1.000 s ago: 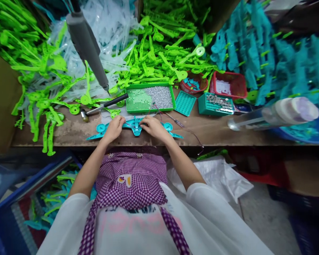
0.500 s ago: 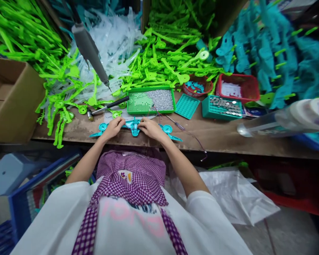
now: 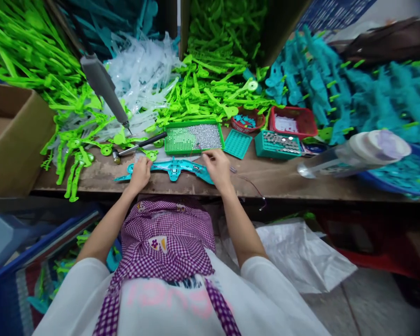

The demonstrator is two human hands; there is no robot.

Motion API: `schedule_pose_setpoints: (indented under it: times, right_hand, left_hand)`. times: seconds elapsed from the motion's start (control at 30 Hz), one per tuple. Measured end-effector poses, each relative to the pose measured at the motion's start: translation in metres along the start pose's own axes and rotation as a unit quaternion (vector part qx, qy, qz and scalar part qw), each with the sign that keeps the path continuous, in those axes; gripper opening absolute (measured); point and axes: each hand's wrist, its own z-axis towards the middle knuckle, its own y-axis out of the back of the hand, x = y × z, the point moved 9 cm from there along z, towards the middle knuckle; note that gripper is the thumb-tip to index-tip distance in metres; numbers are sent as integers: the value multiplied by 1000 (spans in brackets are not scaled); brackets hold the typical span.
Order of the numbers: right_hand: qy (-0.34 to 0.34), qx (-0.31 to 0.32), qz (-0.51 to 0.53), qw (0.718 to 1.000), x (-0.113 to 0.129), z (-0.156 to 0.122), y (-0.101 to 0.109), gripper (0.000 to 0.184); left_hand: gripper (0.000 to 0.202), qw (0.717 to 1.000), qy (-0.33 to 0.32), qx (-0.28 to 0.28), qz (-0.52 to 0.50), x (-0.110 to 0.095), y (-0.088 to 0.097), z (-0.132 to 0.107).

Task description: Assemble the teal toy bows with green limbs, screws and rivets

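A long, curved teal plastic part (image 3: 174, 169) lies near the table's front edge, with a raised bracket at its middle. My left hand (image 3: 141, 173) is closed around its left arm, beside a round teal disc (image 3: 130, 169). At the other end my right hand (image 3: 217, 167) has its fingers pinched just above the part; what they hold, if anything, is hidden. Close behind that hand is a green tray (image 3: 195, 151) of small silvery pieces. A thin dark wire (image 3: 255, 187) runs out to the right, and a screwdriver (image 3: 233, 170) is mostly covered by the hand.
A hammer (image 3: 140, 145) lies left of the tray. Over it hangs a grey electric screwdriver (image 3: 104, 88). Heaps of green parts (image 3: 203, 88) and teal parts (image 3: 301, 70) fill the back. A teal box (image 3: 277, 147) and a clear bottle (image 3: 350, 156) stand right; a carton (image 3: 17, 140) is left.
My hands have moved apart from the part's middle: the left slid outward along its arm, the right went to the right end, uncovering the bracket. The camera view has shifted slightly.
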Motion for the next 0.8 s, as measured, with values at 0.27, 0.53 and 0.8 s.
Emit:
schedule_pose_setpoints:
  times: [0.27,0.53,0.8]
  right_hand:
    - [77,233,-91,965,15,-21,-69,19]
    - [47,222,-124,966,11,-12,-84,19]
    - [90,241,-97,962,13,-10,-98,22]
  left_hand:
    - [15,999,1,28,-16,4,-1,7]
    - [16,999,-5,31,-43,8,-2,1]
    - [17,991,-114,72,-16,-61,13,-1]
